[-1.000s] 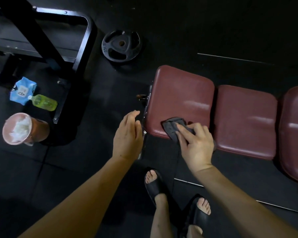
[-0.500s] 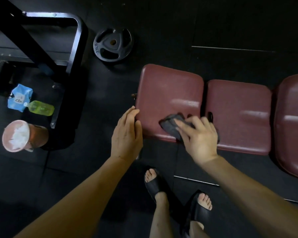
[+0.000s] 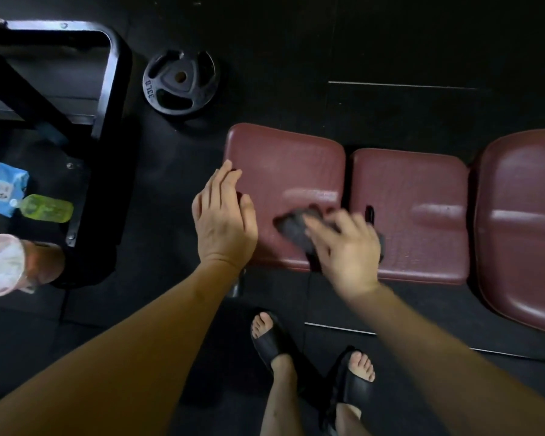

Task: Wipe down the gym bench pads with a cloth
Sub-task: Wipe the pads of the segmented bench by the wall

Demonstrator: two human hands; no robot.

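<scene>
Because we stand at the near long side of the dark-red padded vinyl gym bench (image 3: 416,184), all three of its pads lie within reach across our view, so we can work along them without shifting our feet. On the black rubber floor (image 3: 390,42) beyond it, a black iron weight plate marked 33LB (image 3: 180,80) lies flat, well clear of the wiping.

Our left hand (image 3: 222,221) rests with fingers straight and together over the outer edge of the end pad (image 3: 285,158), holding nothing; we judge it is there to brace us as we lean in. Our right hand (image 3: 348,247), blurred by motion, presses spread fingers onto the small dark grey cloth (image 3: 291,226), which lies on that same end pad near the gap to the middle pad (image 3: 422,240). Spread fingers keep more cloth flat on the vinyl. The glossy streak beside the cloth suggests a wetted patch, though we cannot be sure.
</scene>
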